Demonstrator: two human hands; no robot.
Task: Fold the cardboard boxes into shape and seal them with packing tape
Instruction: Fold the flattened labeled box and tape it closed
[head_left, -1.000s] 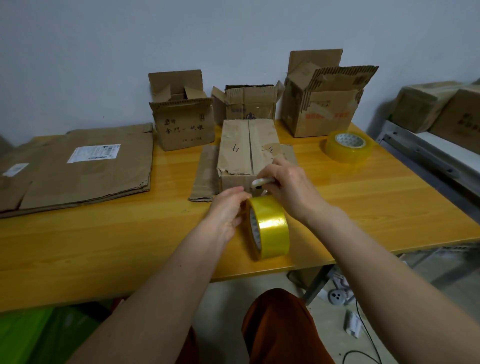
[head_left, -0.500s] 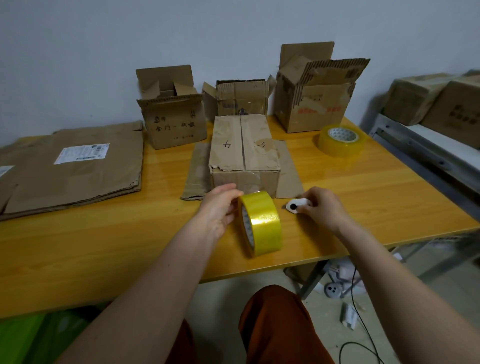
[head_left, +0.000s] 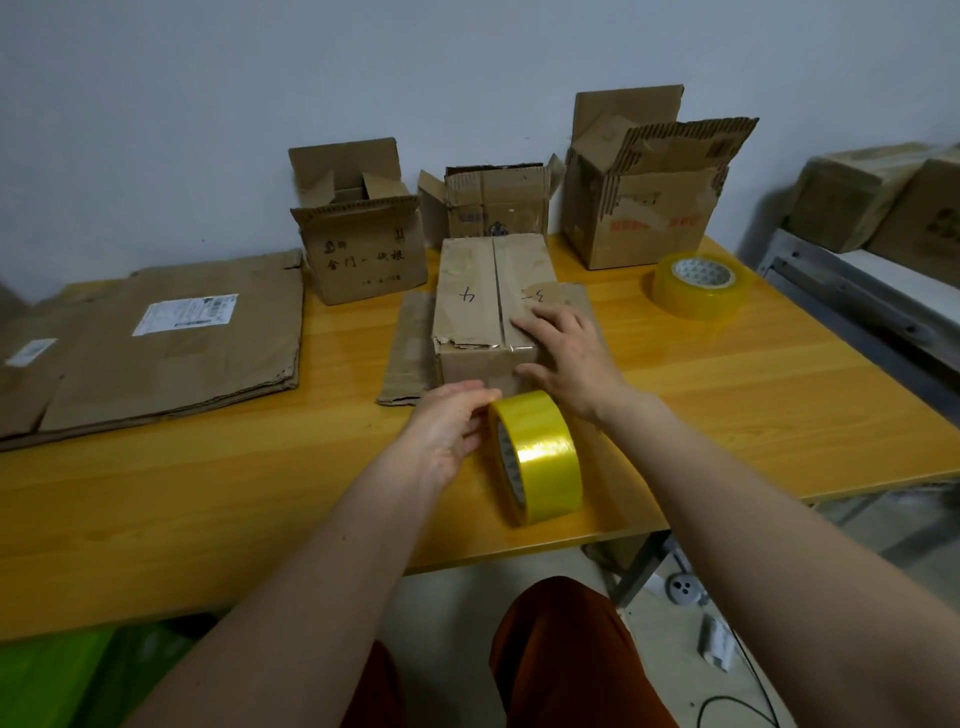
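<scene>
Box long axis pointing away — right hand flat atop, left hand gripping upright tape roll

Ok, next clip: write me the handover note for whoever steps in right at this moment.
Left hand: holds the upright tape roll at the table's near edge.
Right hand: open, flat on the closed box, at its near right corner.
Spare roll lies flat at far right.
Flat cardboard lies at left; three open boxes stand along the wall.
Done: the centre box is folded, flaps closed, tape over the near end of the seam.
Left: whether the whole seam is taped cannot be told; check it, then fold and tape the rest.
</scene>
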